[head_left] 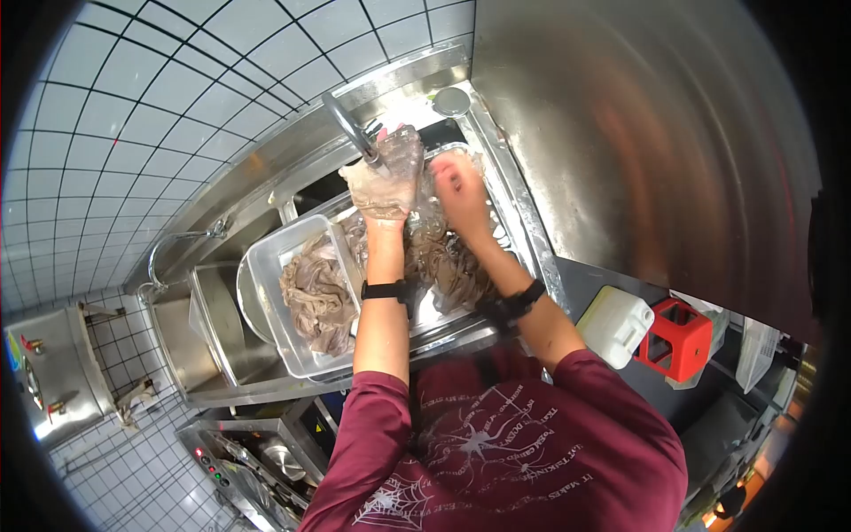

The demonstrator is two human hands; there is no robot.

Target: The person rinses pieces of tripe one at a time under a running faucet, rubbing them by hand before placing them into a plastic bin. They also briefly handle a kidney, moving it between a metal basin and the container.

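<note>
Under the steel faucet, my left hand holds a wet, greyish-beige sheet that looks like tripe. The sheet drapes over the palm, and some fingertips show past its far edge. My right hand is just to the right, its fingers curled in and slightly blurred; whether anything is in them is hidden. Below both hands, more brownish tripe lies wet in the sink. A clear plastic tub to the left holds a heap of similar pieces.
A second faucet and sink basin are further left. Tall steel panelling rises on the right. A white jerrycan and a red plastic stool stand at lower right. A round metal lid-like disc sits at the sink's back corner.
</note>
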